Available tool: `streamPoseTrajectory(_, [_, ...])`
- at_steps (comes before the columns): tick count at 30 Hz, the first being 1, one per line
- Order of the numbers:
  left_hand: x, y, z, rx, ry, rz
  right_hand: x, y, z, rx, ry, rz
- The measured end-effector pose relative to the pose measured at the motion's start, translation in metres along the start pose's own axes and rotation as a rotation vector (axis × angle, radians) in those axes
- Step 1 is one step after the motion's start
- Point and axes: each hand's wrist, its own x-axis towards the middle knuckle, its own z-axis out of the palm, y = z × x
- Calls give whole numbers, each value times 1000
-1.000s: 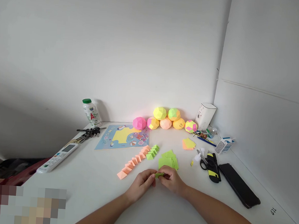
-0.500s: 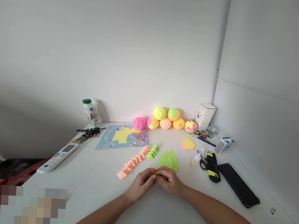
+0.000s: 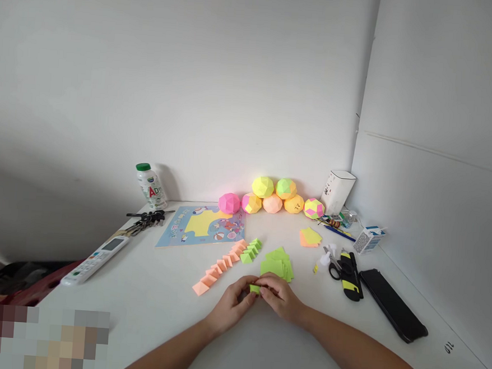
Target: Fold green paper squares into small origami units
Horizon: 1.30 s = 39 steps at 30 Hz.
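My left hand [image 3: 232, 306] and my right hand [image 3: 281, 297] meet over the white table [image 3: 157, 302], both pinching a small folded green paper piece [image 3: 255, 289]. Just behind the hands lies a pile of green paper squares [image 3: 277, 263]. To the left runs a diagonal row of folded orange pieces [image 3: 219, 267] that ends in a few folded green pieces [image 3: 251, 251]. Fingers of both hands are curled round the paper.
Several paper balls [image 3: 272, 196] line the wall beside a white box [image 3: 337, 191]. Orange and yellow paper [image 3: 310, 237], scissors [image 3: 341, 267], a black-yellow tool [image 3: 351, 282] and a phone [image 3: 392, 304] lie right. A picture sheet [image 3: 203, 226], keys [image 3: 144, 219], remote [image 3: 95, 258] and bottle [image 3: 150, 186] lie left.
The hands stayed in place while their fingers worked the green piece; it now shows as a small block between the fingertips, turned from its earlier flatter look.
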Motion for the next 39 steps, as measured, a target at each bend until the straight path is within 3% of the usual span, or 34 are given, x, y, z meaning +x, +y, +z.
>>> streamPoseTrajectory(13, [4,-5,3,21,27,-61,0,2,0,40,13,5])
streamPoseTrajectory(21, [3,-3,3,-30,21,-171,1,12,1,305,96,277])
streamPoseTrajectory(26, [3,0,-1,-172,54,-267,-3,8,1,308,153,166])
streamPoseTrajectory(32, [5,1,-3,-236,136,-280,-3,5,2,93,7,-51])
streamPoseTrajectory(39, [4,1,-5,-230,111,-278,-1,9,3,-11,48,-102])
